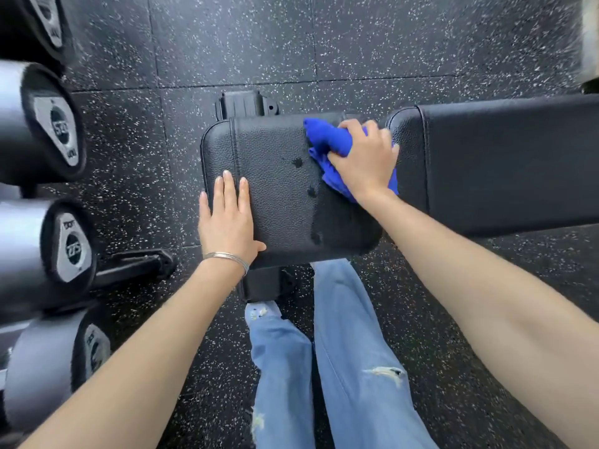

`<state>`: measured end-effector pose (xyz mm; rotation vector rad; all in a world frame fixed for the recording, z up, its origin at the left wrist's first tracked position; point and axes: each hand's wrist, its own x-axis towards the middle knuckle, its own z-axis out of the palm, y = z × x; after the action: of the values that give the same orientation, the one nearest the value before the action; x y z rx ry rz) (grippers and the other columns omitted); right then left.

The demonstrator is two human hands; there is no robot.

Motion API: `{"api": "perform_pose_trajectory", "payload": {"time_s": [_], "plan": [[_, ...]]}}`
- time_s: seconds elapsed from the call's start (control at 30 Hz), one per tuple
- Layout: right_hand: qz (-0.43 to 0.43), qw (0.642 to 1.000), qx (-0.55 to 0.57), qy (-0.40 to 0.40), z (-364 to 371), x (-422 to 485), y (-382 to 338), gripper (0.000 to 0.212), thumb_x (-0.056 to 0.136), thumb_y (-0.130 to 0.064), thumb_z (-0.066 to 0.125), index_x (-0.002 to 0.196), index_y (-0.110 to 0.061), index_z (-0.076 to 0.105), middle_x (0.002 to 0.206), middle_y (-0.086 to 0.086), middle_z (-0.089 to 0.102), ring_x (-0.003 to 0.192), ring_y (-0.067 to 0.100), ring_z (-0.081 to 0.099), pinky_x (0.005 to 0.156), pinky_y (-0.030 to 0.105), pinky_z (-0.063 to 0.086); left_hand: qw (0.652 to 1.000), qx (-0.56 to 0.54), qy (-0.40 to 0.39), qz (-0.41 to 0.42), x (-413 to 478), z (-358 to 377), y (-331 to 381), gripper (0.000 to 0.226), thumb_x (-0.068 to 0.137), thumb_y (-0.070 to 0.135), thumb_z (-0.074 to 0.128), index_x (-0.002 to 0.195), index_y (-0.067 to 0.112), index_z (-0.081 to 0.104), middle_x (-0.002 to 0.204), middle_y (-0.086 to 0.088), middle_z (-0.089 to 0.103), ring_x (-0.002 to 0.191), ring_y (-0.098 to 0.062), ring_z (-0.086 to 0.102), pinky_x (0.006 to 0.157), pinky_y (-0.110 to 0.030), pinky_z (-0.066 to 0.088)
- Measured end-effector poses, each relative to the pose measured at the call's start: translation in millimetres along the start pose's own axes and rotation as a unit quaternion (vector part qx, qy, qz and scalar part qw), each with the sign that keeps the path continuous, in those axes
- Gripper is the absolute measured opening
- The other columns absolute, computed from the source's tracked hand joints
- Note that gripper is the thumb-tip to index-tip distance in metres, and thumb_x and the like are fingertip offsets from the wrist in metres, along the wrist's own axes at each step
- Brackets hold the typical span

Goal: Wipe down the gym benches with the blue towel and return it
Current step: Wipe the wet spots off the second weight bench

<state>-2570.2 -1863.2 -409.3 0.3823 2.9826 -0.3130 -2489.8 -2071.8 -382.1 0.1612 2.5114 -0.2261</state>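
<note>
Wiping was judged to be in progress on the black, pebble-grained vinyl seat pad (278, 183) of the gym bench. The right-hand portion of this pad showed a darker, damp-looking band. Several dark wet spots (296, 163) lay just left of that band, so the left portion appeared not yet wiped. The long black vinyl back pad (502, 157) was separated from the seat pad by a narrow gap and showed no moisture (whether it had been wiped could not be determined). No other bench was in view, and the return of the towel was judged not yet done. The crumpled bright blue cloth towel (327, 137) lay on the far right corner of the seat pad, beside the gap. The right hand (363, 157) covered it from above, fingers curled round the bunched cloth and pressing it onto the pad. The left hand (227, 218) lay flat on the near left corner of the seat pad, fingers straight and close together, thumb over the near edge, holding nothing. A thin silver bangle (227, 258) sat on its wrist.
</note>
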Motion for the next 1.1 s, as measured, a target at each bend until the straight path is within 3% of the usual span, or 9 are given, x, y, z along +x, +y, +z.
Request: {"api": "perform_pose_trajectory", "payload": {"time_s": [0.17, 0.27, 0.37, 0.53, 0.6, 0.7, 0.87, 0.97, 1.1], "plan": [[0.019, 0.998, -0.014, -0.065, -1.1, 75.1, -35.6, 0.043, 0.080, -0.045, 0.060, 0.119, -0.028, 0.052, 0.125, 0.004, 0.054, 0.117, 0.030, 0.045, 0.095, 0.045, 0.034, 1.000, 0.006, -0.014, -0.011, 1.9, -0.3, 4.3, 0.122, 0.073, 0.060, 0.066, 0.147, 0.006, -0.014, 0.157, -0.017, -0.012, 0.147, -0.028, -0.006, 0.118, -0.046, 0.007], [-0.023, 0.998, -0.035, -0.038, -3.1, 57.0, -36.8, 0.043, 0.078, -0.046, 0.058, 0.117, -0.027, 0.055, 0.118, 0.004, 0.057, 0.110, 0.030, 0.049, 0.090, 0.043, 0.036, 1.000, 0.004, -0.016, -0.017, 1.8, -0.1, 5.1, 0.123, 0.071, 0.060, 0.067, 0.147, 0.007, -0.014, 0.157, -0.017, -0.012, 0.147, -0.028, -0.006, 0.118, -0.046, 0.008], [-0.202, 0.977, -0.036, -0.054, -8.9, 5.7, -17.9, 0.044, 0.070, -0.044, 0.067, 0.109, -0.023, 0.063, 0.103, 0.008, 0.061, 0.095, 0.032, 0.055, 0.080, 0.041, 0.039, 1.000, -0.001, -0.019, -0.023, 0.6, -1.0, 5.3, 0.124, 0.070, 0.061, 0.067, 0.148, 0.009, -0.014, 0.157, -0.015, -0.013, 0.147, -0.026, -0.006, 0.118, -0.045, 0.008], [-0.517, 0.849, -0.087, -0.058, -16.6, -34.7, 31.8, 0.038, 0.060, -0.045, 0.076, 0.091, -0.024, 0.072, 0.082, 0.005, 0.066, 0.068, 0.026, 0.060, 0.063, 0.035, 0.047, 0.999, -0.023, -0.034, -0.034, 1.5, -4.2, 6.5, 0.124, 0.070, 0.057, 0.070, 0.148, 0.009, -0.015, 0.157, -0.014, -0.015, 0.147, -0.025, -0.007, 0.118, -0.044, 0.008], [-0.475, 0.873, -0.092, -0.053, -18.2, -14.6, 35.1, 0.039, 0.059, -0.043, 0.077, 0.092, -0.023, 0.072, 0.082, 0.007, 0.066, 0.070, 0.028, 0.060, 0.064, 0.036, 0.047, 0.998, -0.026, -0.034, -0.035, 1.3, -3.3, 6.9, 0.124, 0.070, 0.056, 0.070, 0.148, 0.009, -0.015, 0.157, -0.014, -0.015, 0.147, -0.026, -0.008, 0.118, -0.044, 0.008], [-0.231, 0.969, -0.055, -0.074, -20.1, 24.6, 14.3, 0.042, 0.067, -0.041, 0.070, 0.106, -0.026, 0.065, 0.099, 0.008, 0.062, 0.092, 0.032, 0.057, 0.078, 0.041, 0.042, 0.999, -0.026, -0.029, -0.029, 1.0, -0.5, 4.1, 0.123, 0.072, 0.057, 0.068, 0.147, 0.009, -0.017, 0.157, -0.013, -0.015, 0.147, -0.026, -0.009, 0.118, -0.044, 0.007], [-0.049, 0.993, 0.003, -0.106, -8.6, 72.5, -50.6, 0.039, 0.079, -0.045, 0.057, 0.114, -0.028, 0.056, 0.116, 0.004, 0.057, 0.110, 0.031, 0.049, 0.091, 0.042, 0.037, 0.996, -0.068, -0.030, -0.040, 1.0, 1.7, 6.2, 0.122, 0.072, 0.049, 0.072, 0.148, 0.011, -0.015, 0.158, -0.011, -0.016, 0.147, -0.025, -0.011, 0.119, -0.043, 0.005], [-0.042, 0.991, -0.007, -0.125, 6.0, 75.5, -94.0, 0.040, 0.080, -0.046, 0.057, 0.116, -0.028, 0.056, 0.120, 0.003, 0.056, 0.113, 0.031, 0.048, 0.093, 0.044, 0.035, 0.991, -0.122, -0.027, -0.046, 1.5, 3.6, 6.0, 0.122, 0.070, 0.040, 0.076, 0.149, 0.014, -0.013, 0.158, -0.008, -0.017, 0.147, -0.023, -0.012, 0.119, -0.041, 0.005], [-0.179, 0.979, -0.041, -0.085, 13.0, 38.7, -113.6, 0.044, 0.075, -0.049, 0.061, 0.114, -0.028, 0.058, 0.113, 0.005, 0.058, 0.103, 0.031, 0.051, 0.085, 0.042, 0.038, 0.985, -0.157, -0.016, -0.075, -7.5, 10.7, -0.6, 0.119, 0.072, 0.048, 0.072, 0.149, 0.011, -0.011, 0.159, -0.005, -0.014, 0.147, -0.018, -0.006, 0.119, -0.039, 0.006]]}}
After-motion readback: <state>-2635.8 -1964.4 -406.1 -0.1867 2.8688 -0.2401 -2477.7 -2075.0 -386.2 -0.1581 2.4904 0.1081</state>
